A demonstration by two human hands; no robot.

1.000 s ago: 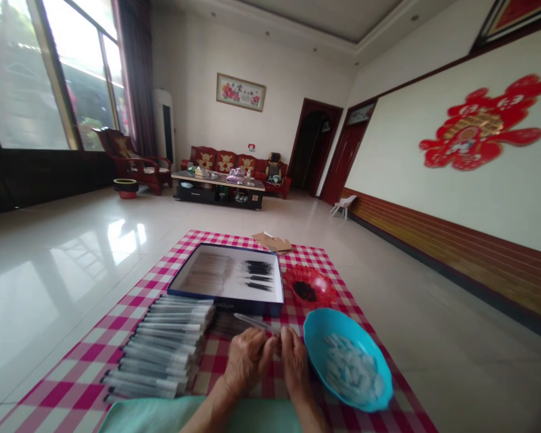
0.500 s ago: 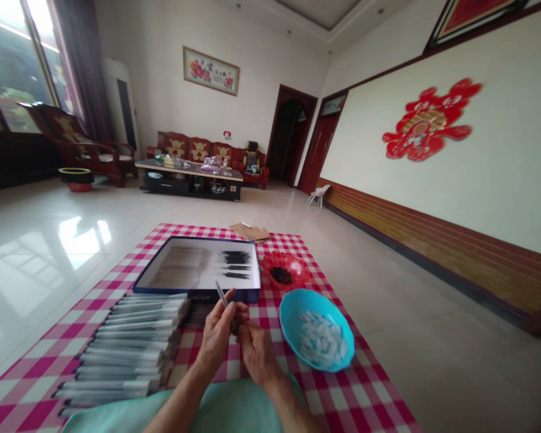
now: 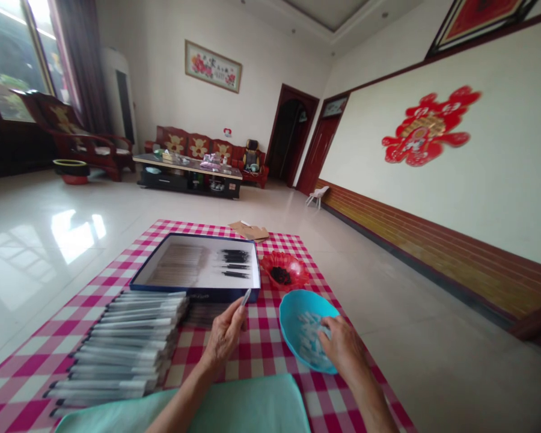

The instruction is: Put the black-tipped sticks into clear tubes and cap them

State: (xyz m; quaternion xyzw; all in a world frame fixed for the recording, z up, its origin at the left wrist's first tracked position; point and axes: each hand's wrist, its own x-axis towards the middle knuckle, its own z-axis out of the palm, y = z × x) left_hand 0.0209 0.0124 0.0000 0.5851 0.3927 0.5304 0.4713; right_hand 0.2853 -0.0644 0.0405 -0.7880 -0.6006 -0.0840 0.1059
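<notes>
My left hand (image 3: 225, 338) is closed around a thin clear pen barrel (image 3: 244, 297) that points up and away, above the red-and-white checked cloth (image 3: 270, 349). My right hand (image 3: 342, 347) reaches into the blue bowl (image 3: 293, 313) of small white caps (image 3: 307, 337), fingers curled down among them; whether it holds one is hidden. A stack of finished pens (image 3: 126, 343) lies to the left of my left hand. Beyond it sits a shallow blue-edged box (image 3: 198, 270) with thin refills and a few black pens.
A small red dish (image 3: 284, 272) with dark bits stands behind the blue bowl. A piece of cardboard (image 3: 250, 231) lies at the cloth's far edge. A mint-green pad (image 3: 234, 409) is nearest me. Shiny tiled floor surrounds the cloth; a coffee table (image 3: 189, 174) and sofa stand far back.
My hands were together over the cloth working on the pen barrel. My right hand has since let go and moved right into the blue bowl; my left keeps the barrel.
</notes>
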